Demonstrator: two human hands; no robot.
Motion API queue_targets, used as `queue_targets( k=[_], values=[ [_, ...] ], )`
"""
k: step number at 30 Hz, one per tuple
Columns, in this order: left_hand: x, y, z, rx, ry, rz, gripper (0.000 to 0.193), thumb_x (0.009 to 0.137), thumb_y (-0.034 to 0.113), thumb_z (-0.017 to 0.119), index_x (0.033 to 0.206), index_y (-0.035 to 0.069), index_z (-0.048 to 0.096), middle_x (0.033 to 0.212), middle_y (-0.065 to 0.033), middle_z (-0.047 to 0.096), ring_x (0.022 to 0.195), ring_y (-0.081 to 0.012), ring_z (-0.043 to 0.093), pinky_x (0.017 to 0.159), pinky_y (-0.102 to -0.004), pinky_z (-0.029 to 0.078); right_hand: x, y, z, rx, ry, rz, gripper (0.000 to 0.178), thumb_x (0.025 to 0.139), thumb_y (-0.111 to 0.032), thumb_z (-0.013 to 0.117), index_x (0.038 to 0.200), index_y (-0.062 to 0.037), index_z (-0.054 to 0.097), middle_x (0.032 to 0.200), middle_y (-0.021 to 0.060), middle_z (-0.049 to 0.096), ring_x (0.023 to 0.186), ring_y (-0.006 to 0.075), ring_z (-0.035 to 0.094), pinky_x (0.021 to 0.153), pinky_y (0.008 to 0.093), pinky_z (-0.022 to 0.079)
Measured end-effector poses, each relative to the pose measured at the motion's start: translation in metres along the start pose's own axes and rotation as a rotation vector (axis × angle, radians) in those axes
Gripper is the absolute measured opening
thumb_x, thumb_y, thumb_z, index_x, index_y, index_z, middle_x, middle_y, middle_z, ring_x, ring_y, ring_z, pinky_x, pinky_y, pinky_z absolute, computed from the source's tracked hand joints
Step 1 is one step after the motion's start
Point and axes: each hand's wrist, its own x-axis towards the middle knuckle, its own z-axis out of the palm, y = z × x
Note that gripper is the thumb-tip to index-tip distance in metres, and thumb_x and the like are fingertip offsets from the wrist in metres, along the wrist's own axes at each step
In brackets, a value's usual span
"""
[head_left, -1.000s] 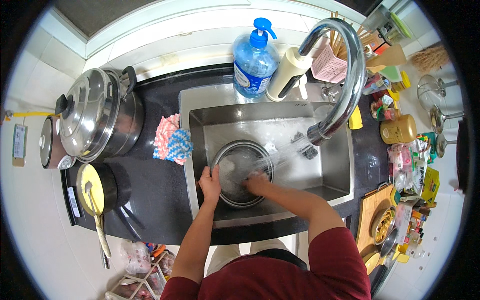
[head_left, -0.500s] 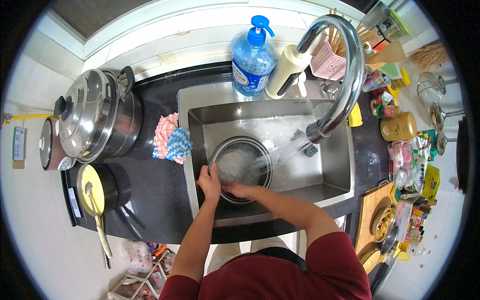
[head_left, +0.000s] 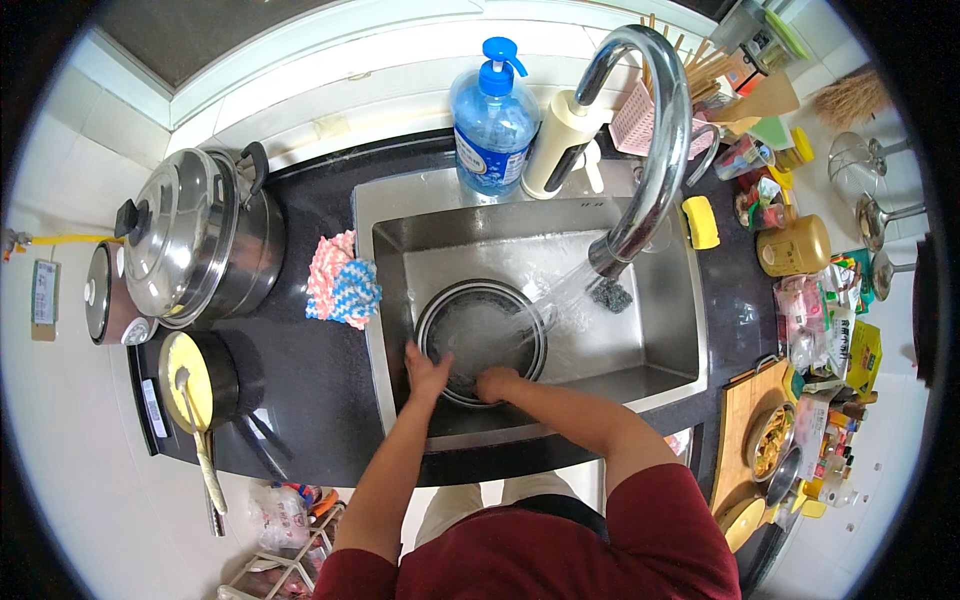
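A round metal pan with a pale rim and dark inside sits in the left part of the steel sink. A spray of water runs from the curved chrome faucet toward the pan's right side. At the pan's left near rim is my left hand, its thumb spread away from the fingers and reaching over the rim. My right hand reaches over the near rim into the pan, fingers curled down; whatever may be under them is hidden.
A dark scouring pad lies in the sink, right of the pan. Behind stand a blue soap bottle and cream dispenser. Left are a checked cloth, large steamer pot and small saucepan. A yellow sponge sits right.
My right hand has moved rightward along the near side of the pan, away from my left. My left thumb has spread away from the fingers. The view has shifted slightly.
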Motion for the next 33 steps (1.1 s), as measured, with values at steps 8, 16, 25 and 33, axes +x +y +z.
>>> queue_targets(
  k=[8, 16, 25, 33],
  values=[
    [0.013, 0.002, -0.019, 0.184, -0.213, -0.137, 0.054, 0.08, 0.007, 0.051, 0.126, -0.002, 0.024, 0.099, -0.029, 0.058, 0.093, -0.0433, 0.056, 0.079, -0.0465, 0.045, 0.018, 0.0, 0.01, 0.247, 0.232, -0.17, 0.036, 0.085, -0.028, 0.046, 0.112, -0.0069, 0.058, 0.108, 0.0161, 0.061, 0.101, 0.0341, 0.056, 0.084, 0.0424, 0.044],
    [0.01, 0.057, -0.028, 0.004, 0.159, 0.376, 0.044, 0.083, 0.011, 0.054, 0.125, 0.009, 0.041, 0.102, -0.0238, 0.057, 0.088, -0.0423, 0.057, 0.073, -0.0481, 0.046, -0.011, -0.001, -0.004, -0.024, 0.1, -0.016, 0.025, 0.08, -0.013, 0.052, 0.1, -0.0044, 0.066, 0.102, 0.018, 0.062, 0.101, 0.029, 0.057, 0.086, 0.0399, 0.044],
    [0.011, 0.058, -0.043, 0.002, 0.222, 0.339, 0.035, 0.085, 0.016, 0.055, 0.119, 0.008, 0.052, 0.096, -0.0233, 0.06, 0.083, -0.0408, 0.058, 0.071, -0.0451, 0.047, 0.038, 0.002, 0.028, 0.475, 0.327, -0.385, 0.041, 0.086, -0.016, 0.045, 0.126, -0.009, 0.048, 0.127, 0.0188, 0.048, 0.121, 0.0322, 0.041, 0.097, 0.0407, 0.036],
    [0.012, 0.056, -0.036, -0.091, 0.238, 0.377, 0.036, 0.083, 0.013, 0.056, 0.119, 0.007, 0.053, 0.095, -0.0245, 0.06, 0.084, -0.0405, 0.058, 0.072, -0.0447, 0.047, -0.016, -0.014, -0.021, 0.528, 0.367, -0.094, 0.035, 0.08, -0.009, 0.048, 0.114, -0.0047, 0.057, 0.117, 0.0175, 0.055, 0.106, 0.032, 0.053, 0.087, 0.04, 0.042]
  ],
)
